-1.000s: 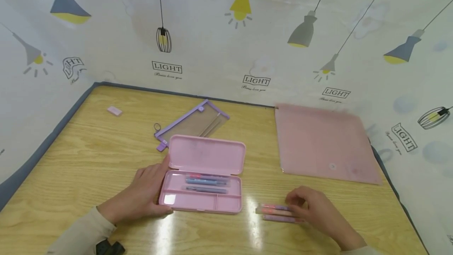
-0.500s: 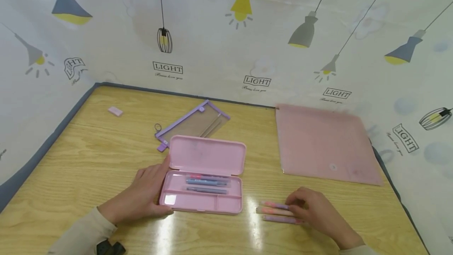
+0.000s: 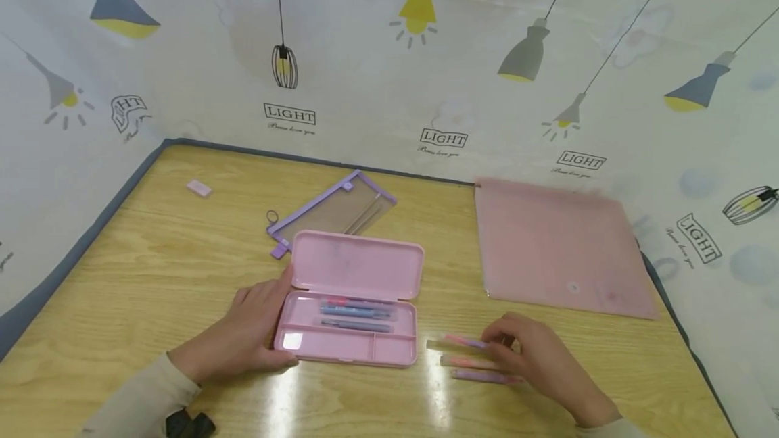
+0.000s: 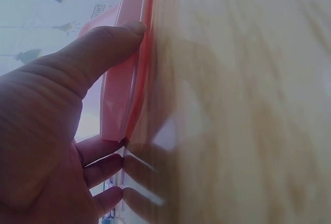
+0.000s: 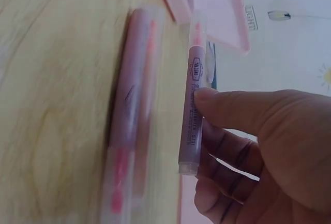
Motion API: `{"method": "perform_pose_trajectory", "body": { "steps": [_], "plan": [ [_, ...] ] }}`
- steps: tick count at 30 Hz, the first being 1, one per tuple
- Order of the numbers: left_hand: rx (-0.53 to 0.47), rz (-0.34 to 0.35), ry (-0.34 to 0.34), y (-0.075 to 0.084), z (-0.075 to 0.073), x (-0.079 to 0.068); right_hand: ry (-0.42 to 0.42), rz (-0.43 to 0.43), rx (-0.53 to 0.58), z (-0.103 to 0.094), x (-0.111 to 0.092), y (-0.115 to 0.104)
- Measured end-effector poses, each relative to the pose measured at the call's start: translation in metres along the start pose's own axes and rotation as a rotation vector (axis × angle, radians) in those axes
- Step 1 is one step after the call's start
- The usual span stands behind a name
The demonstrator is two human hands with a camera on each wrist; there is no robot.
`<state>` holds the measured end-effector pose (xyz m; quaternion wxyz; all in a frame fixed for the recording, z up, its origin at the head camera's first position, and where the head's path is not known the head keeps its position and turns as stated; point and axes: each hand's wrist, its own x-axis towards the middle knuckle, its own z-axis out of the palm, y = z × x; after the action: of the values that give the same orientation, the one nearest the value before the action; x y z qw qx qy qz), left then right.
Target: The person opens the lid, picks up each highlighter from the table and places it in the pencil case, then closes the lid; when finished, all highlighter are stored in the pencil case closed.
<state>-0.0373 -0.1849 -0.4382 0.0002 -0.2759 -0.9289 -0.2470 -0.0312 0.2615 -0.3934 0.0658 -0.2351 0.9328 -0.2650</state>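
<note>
My left hand (image 3: 243, 330) grips the left end of an open pink pencil case (image 3: 358, 265), thumb along the front edge and fingers behind, as the left wrist view also shows. Several pens (image 3: 356, 312) lie in the long back compartment. Right of the case, my right hand (image 3: 541, 360) pinches a purple highlighter (image 5: 191, 110) with a pink tip between thumb and fingers. Two more highlighters lie side by side on the table beneath that hand, a purple one (image 3: 483, 376) in front and a paler one (image 3: 465, 361) behind it.
Behind the case lies a clear zip pouch (image 3: 316, 215) with purple edging and thin sticks in it. A pink folder (image 3: 560, 249) lies at the back right, a small pink eraser (image 3: 199, 188) at the back left. A printed curtain (image 3: 365, 86) rises behind the wooden table.
My right hand has drawn one highlighter away from the other two, slightly back and to the left. The left hand and the pencil case stay where they were.
</note>
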Motion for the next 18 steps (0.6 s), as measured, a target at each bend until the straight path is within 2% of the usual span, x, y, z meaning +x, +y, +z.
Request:
{"method": "perform_pose_trajectory", "body": {
  "steps": [6, 18],
  "plan": [
    [0.0, 0.003, -0.003, 0.0, -0.001, 0.0, 0.019, -0.051, -0.06, 0.003, 0.015, -0.021],
    [-0.009, -0.003, 0.0, 0.0, -0.001, 0.001, -0.05, -0.084, -0.064, 0.016, 0.055, -0.059]
  ]
}}
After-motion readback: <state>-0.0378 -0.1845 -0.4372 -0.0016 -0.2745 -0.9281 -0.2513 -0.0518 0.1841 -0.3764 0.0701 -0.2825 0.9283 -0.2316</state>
